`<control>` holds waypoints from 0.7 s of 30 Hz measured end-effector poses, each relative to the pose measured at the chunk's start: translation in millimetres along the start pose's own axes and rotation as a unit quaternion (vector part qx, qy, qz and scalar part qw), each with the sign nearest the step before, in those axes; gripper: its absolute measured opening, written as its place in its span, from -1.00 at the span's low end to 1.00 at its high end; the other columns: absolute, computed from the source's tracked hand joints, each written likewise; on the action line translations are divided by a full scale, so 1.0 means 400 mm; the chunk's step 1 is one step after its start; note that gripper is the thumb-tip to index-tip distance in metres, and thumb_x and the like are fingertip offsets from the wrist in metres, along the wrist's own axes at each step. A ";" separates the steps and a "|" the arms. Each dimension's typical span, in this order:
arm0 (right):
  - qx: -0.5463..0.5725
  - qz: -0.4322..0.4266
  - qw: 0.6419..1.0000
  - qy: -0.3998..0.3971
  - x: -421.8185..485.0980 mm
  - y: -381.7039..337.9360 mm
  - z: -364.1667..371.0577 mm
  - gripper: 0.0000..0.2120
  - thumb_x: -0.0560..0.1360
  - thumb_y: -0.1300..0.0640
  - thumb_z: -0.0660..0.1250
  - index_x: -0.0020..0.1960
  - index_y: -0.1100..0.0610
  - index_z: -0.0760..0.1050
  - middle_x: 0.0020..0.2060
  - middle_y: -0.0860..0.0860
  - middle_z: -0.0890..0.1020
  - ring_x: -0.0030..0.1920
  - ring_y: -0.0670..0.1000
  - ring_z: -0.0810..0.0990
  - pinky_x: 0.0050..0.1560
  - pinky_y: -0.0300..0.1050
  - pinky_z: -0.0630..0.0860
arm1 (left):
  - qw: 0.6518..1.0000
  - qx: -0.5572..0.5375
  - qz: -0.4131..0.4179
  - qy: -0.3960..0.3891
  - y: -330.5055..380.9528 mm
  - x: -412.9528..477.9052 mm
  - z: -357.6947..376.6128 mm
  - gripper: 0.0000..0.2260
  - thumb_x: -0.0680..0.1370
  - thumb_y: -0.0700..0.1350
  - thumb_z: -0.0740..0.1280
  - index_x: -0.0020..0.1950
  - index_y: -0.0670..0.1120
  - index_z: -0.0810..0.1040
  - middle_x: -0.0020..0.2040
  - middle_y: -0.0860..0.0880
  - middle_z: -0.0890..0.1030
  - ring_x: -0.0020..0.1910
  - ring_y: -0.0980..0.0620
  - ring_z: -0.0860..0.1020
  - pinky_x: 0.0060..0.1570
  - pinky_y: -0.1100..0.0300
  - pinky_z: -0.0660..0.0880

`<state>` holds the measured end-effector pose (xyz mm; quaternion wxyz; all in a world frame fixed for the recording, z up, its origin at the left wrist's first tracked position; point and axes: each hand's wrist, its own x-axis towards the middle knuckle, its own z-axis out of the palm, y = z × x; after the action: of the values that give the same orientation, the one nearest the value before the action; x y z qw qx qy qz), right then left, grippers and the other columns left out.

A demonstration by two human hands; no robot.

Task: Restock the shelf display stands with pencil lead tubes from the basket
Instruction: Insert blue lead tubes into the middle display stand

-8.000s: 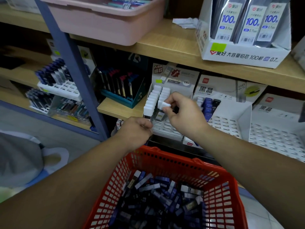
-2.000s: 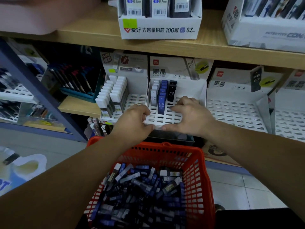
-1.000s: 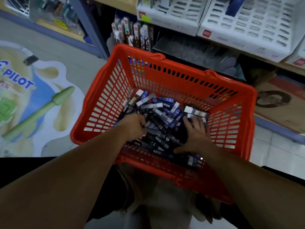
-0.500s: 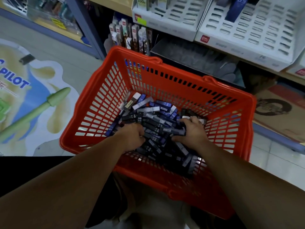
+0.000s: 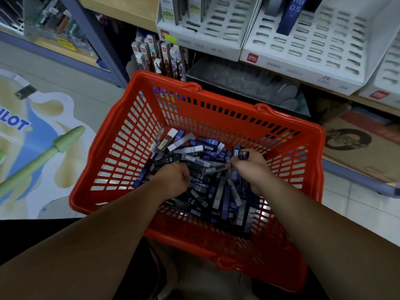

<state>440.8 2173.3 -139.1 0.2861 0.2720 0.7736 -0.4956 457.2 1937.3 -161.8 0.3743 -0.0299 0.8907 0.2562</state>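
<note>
Forearms enter from the bottom edge, and both reach down into the red basket (image 5: 216, 105). Left hand (image 5: 173, 180) lies knuckles-up on the stock with its fingers curled down into it; the fingertips are hidden, so whether it holds anything cannot be told. Right hand (image 5: 251, 169) grasps a few pencil lead tubes (image 5: 194, 152), with one dark tube standing out above the thumb. The rest of the tubes lie in the basket as a loose heap of black, blue and grey, pointing every way and covering most of its floor. Beyond the basket, on the shelf, stand the white slotted display stands. The middle stand (image 5: 303, 46) shows row upon row of vacant slots and one blue HB 0.5 tube (image 5: 291, 16) upright near its back. The left stand (image 5: 212, 29) carries a few items marked 100 at the top edge, with vacant slots in front of them. A third stand at the right edge is cut off. Assessment: gathering is under way, restocking is at an early stage, and the bulk of the stock awaits placement.
</note>
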 end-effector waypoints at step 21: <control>0.337 0.062 0.940 -0.004 -0.111 0.030 -0.057 -0.77 0.64 0.15 0.38 0.29 0.10 0.51 -0.15 0.15 0.57 -0.31 0.08 0.54 -0.27 0.01 0.61 | 0.952 0.294 0.052 -0.059 0.054 0.117 -0.012 -0.36 0.56 0.24 0.42 0.56 0.07 0.31 0.56 -0.08 0.28 0.54 -0.19 0.23 0.48 -0.23 0.18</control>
<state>475.9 2192.4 -107.1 0.2110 0.3981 0.5421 -0.7093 415.4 1960.2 -181.5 0.4045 0.1432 0.9033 0.0031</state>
